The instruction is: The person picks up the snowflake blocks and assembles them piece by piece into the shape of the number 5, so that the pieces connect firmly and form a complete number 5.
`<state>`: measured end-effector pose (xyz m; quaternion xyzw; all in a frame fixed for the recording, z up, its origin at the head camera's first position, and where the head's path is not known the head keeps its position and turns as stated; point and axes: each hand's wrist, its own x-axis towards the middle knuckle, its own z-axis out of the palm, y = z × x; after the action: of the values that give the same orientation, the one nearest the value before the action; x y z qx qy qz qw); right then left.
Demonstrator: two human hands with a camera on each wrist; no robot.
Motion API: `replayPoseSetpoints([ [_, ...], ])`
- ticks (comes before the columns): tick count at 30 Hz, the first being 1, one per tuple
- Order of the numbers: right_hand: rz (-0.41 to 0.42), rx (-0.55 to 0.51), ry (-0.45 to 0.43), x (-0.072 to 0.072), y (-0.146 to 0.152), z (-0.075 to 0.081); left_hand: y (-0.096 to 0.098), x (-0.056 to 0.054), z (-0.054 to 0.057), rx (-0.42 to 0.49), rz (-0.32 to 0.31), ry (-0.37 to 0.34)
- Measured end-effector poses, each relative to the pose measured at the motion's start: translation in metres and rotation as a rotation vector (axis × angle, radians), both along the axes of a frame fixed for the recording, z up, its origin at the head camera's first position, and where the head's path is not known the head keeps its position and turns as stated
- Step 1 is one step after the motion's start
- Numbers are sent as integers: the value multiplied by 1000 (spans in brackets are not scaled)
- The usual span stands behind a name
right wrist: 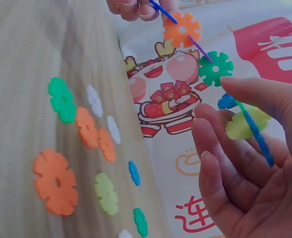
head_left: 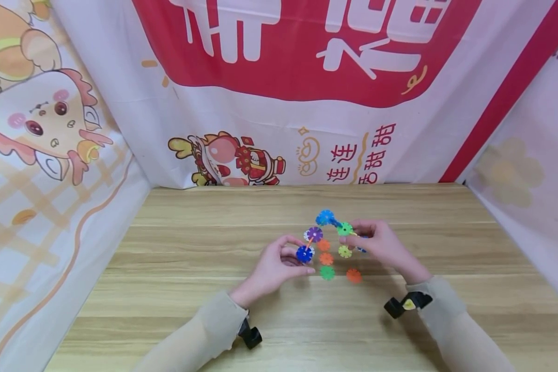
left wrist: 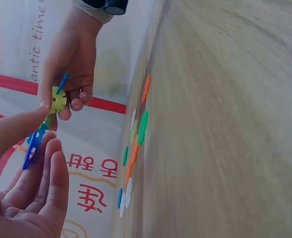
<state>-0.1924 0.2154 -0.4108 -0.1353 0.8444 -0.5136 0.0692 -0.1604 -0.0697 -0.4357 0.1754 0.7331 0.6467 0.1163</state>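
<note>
Between my two hands a chain of slotted plastic snowflake discs [head_left: 326, 217] is held up over the table. My left hand [head_left: 276, 264] pinches its left end, at a dark blue disc [head_left: 304, 253]. From there an orange disc [right wrist: 182, 29], a purple one seen edge-on and a green disc [right wrist: 215, 68] follow in the right wrist view. My right hand [head_left: 380, 243] grips the other end near a light green disc [head_left: 345, 229], its thumb above the curled fingers. A yellow-green disc [right wrist: 246, 123] and a blue disc [right wrist: 258, 135] sit within that hand.
Loose discs lie on the wooden table [head_left: 190, 289] below the chain: several orange ones [head_left: 354, 275], a green one [head_left: 327, 273], a yellow-green one [head_left: 345, 251], and white [right wrist: 94, 101] and blue [right wrist: 134, 172] ones. A printed cloth [head_left: 260, 113] hangs behind the table.
</note>
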Motion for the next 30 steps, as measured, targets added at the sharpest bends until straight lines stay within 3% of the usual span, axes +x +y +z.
replayPoseSetpoints([
  [6,41,18,-32,-6,-1,7,1,3,4,-90,70,115],
  [12,82,3,-52,-12,-2,8,-1,4,7,-103,100,177],
  [23,63,-5,-67,-17,-6,4,-4,3,7,-67,138,202],
  [30,20,5,-29,-19,4,-2,-5,4,7,-53,166,212],
])
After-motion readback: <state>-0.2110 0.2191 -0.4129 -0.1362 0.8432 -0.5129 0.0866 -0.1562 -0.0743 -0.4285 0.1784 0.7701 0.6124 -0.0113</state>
